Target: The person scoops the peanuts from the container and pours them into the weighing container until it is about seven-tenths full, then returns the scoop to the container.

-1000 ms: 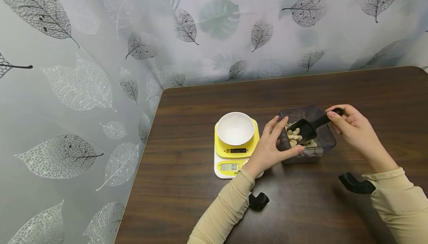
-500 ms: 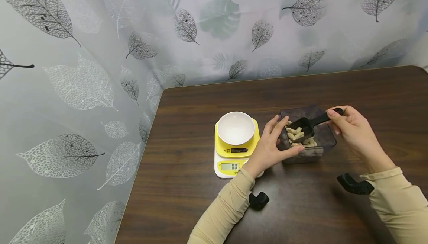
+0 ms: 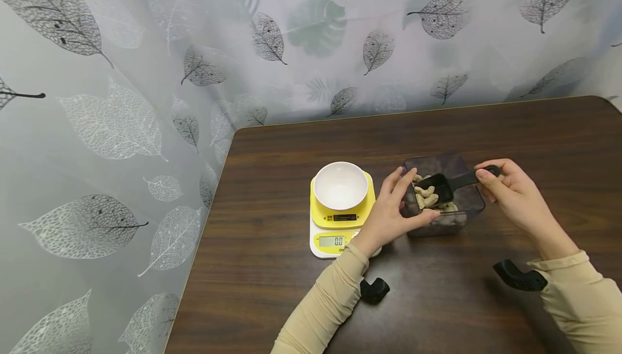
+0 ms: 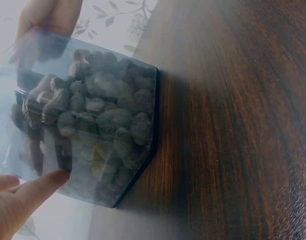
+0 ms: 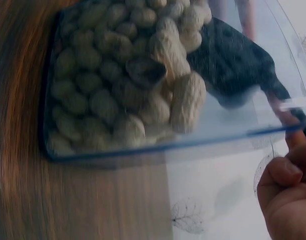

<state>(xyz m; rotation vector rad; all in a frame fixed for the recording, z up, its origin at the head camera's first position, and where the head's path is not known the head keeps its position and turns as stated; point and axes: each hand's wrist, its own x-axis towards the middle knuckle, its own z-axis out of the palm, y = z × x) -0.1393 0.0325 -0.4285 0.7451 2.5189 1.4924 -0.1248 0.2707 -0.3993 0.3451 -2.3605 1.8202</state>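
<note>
A transparent, smoky-tinted plastic box stands on the table, part-filled with unshelled peanuts. My left hand holds its left side, fingers at the rim and thumb along the front wall. In my right hand I pinch the handle end of a black scoop. The scoop's head is inside the box, with a few peanuts at its mouth. Through the box wall in the right wrist view, the dark scoop shows beside the nuts. Left of the box, a white bowl sits on a yellow-and-white kitchen scale.
The scale's display reads 0.0. Dark wood-grain table lies under everything. A leaf-patterned curtain runs along the back and left edges. Black curved wrist mounts stick out at both sleeves.
My right hand and the scoop handle have come slightly down toward me. The scoop's head has turned a little, among the peanuts. My left hand stays on the box; the scale still reads 0.0.
</note>
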